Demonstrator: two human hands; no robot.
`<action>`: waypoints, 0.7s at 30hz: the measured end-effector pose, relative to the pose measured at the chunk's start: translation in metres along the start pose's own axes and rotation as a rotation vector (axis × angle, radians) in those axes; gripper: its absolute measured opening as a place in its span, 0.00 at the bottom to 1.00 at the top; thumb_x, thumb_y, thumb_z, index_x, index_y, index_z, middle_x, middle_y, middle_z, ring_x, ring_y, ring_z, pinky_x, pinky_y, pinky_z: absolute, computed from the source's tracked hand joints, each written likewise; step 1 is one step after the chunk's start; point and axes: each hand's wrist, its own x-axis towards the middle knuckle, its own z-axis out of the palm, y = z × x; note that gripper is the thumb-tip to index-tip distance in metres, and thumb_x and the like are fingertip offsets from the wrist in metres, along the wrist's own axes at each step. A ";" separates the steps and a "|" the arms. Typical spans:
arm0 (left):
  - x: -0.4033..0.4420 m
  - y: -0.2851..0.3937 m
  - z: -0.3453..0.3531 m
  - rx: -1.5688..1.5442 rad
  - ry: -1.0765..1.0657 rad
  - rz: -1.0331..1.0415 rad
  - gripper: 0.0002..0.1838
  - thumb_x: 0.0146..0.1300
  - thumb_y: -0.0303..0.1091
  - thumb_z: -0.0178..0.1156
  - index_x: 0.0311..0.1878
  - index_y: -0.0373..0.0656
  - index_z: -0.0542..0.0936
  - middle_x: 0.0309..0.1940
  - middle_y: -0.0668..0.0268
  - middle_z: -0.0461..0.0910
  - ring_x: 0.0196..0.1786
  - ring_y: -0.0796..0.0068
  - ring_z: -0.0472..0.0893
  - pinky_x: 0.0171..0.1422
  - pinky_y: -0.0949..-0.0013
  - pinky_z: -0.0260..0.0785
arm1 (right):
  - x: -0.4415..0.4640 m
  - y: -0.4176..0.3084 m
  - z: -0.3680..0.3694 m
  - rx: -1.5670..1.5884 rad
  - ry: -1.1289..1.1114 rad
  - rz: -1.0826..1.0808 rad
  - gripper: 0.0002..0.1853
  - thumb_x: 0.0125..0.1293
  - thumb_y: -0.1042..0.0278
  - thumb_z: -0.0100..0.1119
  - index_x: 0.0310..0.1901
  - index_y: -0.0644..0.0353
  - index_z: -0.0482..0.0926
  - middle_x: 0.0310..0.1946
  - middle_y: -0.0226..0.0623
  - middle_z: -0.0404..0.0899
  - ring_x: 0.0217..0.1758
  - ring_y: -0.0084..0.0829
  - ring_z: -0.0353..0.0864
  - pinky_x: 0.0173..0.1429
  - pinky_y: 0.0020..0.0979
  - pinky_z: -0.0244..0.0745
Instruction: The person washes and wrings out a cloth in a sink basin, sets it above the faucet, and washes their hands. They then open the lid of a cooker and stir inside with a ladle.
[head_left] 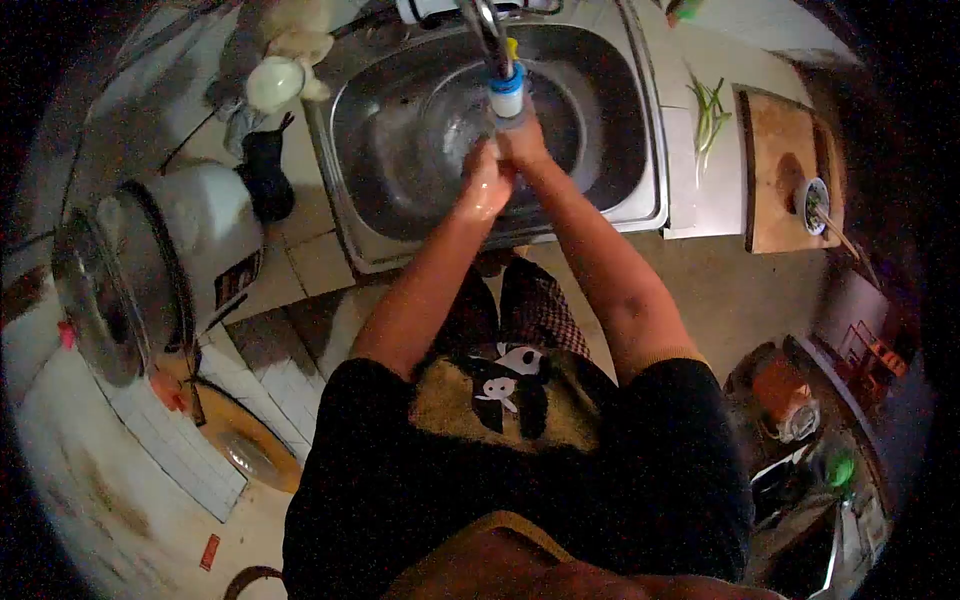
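Observation:
My left hand (485, 182) and my right hand (522, 143) are together over the metal sink (385, 160), right below the tap (490, 35). A white and blue nozzle (507, 92) on the tap's end hides part of the right hand. The left hand looks wet and shiny. The fingers of both hands overlap and are blurred, so I cannot make out whether anything is between them. Below them a round rim shows in the sink; whether it is a bowl or the sink's bottom is unclear.
Right of the sink lie green onions (712, 115) and a wooden cutting board (775, 160), with a small bowl (816, 200) holding a utensil. To the left stand a large white appliance (205, 230), a dark cloth-like item (266, 175) and a pale round bowl (275, 83).

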 end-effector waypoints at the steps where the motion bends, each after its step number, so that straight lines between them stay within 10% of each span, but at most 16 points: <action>1: 0.003 -0.001 -0.001 0.001 -0.081 0.025 0.19 0.64 0.42 0.49 0.54 0.41 0.67 0.50 0.62 0.71 0.52 0.68 0.71 0.55 0.61 0.66 | -0.009 -0.015 -0.006 -0.056 -0.101 0.107 0.21 0.56 0.63 0.52 0.49 0.65 0.71 0.51 0.55 0.70 0.52 0.52 0.69 0.57 0.41 0.65; 3: 0.014 0.005 -0.010 0.018 0.071 0.015 0.16 0.62 0.41 0.51 0.49 0.42 0.70 0.42 0.64 0.73 0.45 0.69 0.74 0.51 0.65 0.68 | -0.027 -0.052 -0.021 -0.199 -0.328 0.301 0.18 0.58 0.64 0.51 0.48 0.66 0.70 0.48 0.56 0.71 0.50 0.53 0.70 0.56 0.43 0.64; 5: 0.022 0.026 -0.031 0.008 -0.117 -0.099 0.16 0.62 0.42 0.51 0.47 0.41 0.71 0.38 0.65 0.74 0.41 0.69 0.74 0.48 0.67 0.68 | -0.067 -0.044 0.004 0.026 0.118 -0.216 0.17 0.61 0.63 0.48 0.49 0.64 0.71 0.48 0.58 0.70 0.51 0.53 0.69 0.56 0.43 0.64; 7: 0.029 0.020 -0.032 -0.154 -0.381 -0.128 0.16 0.62 0.42 0.51 0.47 0.41 0.71 0.38 0.64 0.73 0.41 0.68 0.74 0.47 0.66 0.69 | -0.066 -0.050 0.001 -0.062 0.093 -0.162 0.21 0.61 0.62 0.48 0.54 0.63 0.68 0.46 0.58 0.72 0.51 0.52 0.71 0.55 0.40 0.66; 10: 0.014 -0.004 -0.007 0.040 0.009 -0.012 0.15 0.62 0.39 0.48 0.48 0.40 0.70 0.41 0.62 0.73 0.45 0.65 0.73 0.50 0.63 0.67 | -0.037 -0.043 -0.021 -0.111 0.079 -0.056 0.22 0.62 0.61 0.47 0.57 0.61 0.67 0.48 0.57 0.72 0.52 0.51 0.71 0.55 0.39 0.67; 15: 0.003 -0.012 -0.013 0.163 0.057 -0.050 0.22 0.64 0.41 0.47 0.57 0.39 0.66 0.54 0.60 0.68 0.55 0.64 0.68 0.58 0.60 0.61 | -0.030 -0.002 -0.026 -0.074 -0.013 0.222 0.20 0.66 0.54 0.43 0.46 0.61 0.76 0.35 0.51 0.79 0.39 0.51 0.78 0.42 0.43 0.71; 21: -0.026 0.044 -0.021 0.523 -0.029 0.283 0.31 0.65 0.52 0.47 0.62 0.37 0.62 0.57 0.57 0.66 0.57 0.64 0.68 0.66 0.62 0.50 | -0.071 -0.003 -0.063 0.348 0.193 0.194 0.24 0.69 0.52 0.38 0.41 0.64 0.79 0.36 0.40 0.80 0.36 0.27 0.75 0.46 0.29 0.67</action>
